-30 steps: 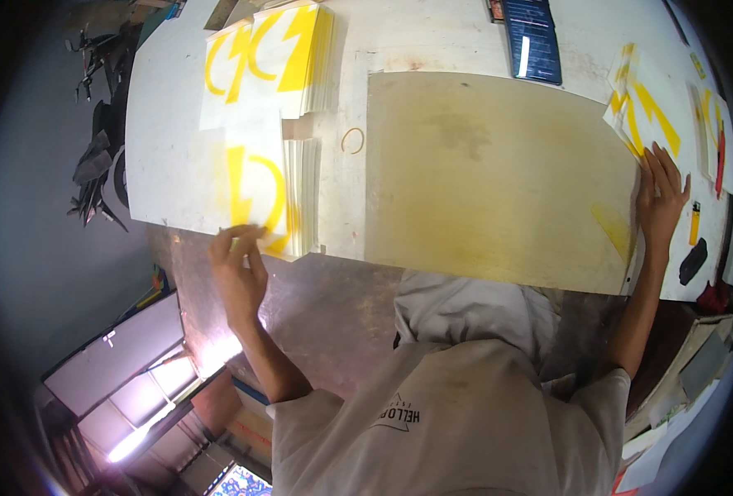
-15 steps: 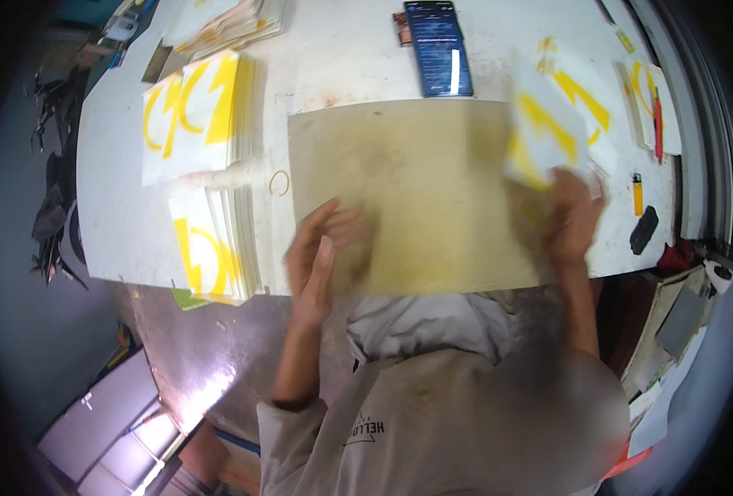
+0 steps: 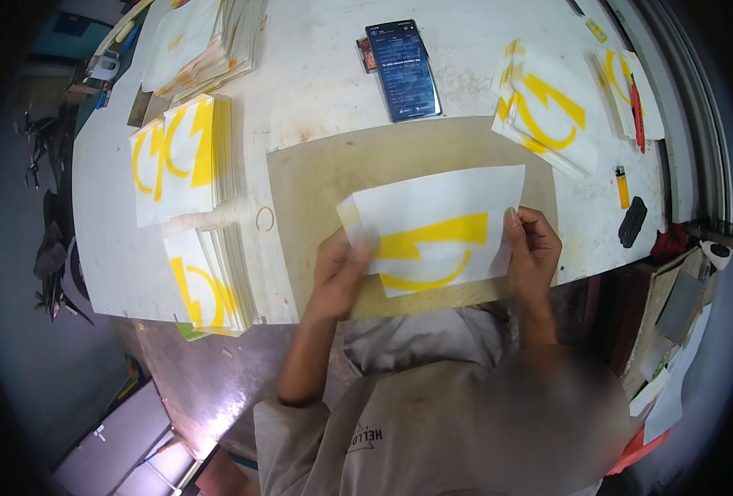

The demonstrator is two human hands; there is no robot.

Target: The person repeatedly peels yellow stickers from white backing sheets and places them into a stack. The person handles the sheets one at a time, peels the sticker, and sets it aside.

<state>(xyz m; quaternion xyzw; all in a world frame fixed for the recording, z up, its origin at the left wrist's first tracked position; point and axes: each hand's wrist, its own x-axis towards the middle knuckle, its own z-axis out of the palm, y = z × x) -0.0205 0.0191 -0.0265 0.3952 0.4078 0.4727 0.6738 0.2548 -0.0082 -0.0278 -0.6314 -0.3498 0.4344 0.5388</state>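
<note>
Towards the worktop's left edge (image 3: 93, 165) lie three paper stacks: the middle one (image 3: 188, 153), the near one (image 3: 209, 281) at the near edge, and the far one (image 3: 188, 45). A rubber band (image 3: 256, 220) lies just beside the mat (image 3: 308, 174). The left hand (image 3: 341, 273) is at the sheet's left end, where a flap stands up; its fingers blur, so I cannot tell whether they pinch or only press. A phone (image 3: 403, 70) lies beyond the mat. The sheet (image 3: 441, 194), white with yellow print, spans between the hands over the mat, near the worktop's near edge. It looks light, thin and limp, likely to crease or tear if tugged; its end edges seem the best hold, with flat fingertips. The right hand (image 3: 534, 248) pinches its right edge, thumb on top. Loose sheets (image 3: 552, 103) overlap the mat's far right corner; a lighter (image 3: 623, 188) and red pen (image 3: 636, 116) lie towards the worktop's right edge.
</note>
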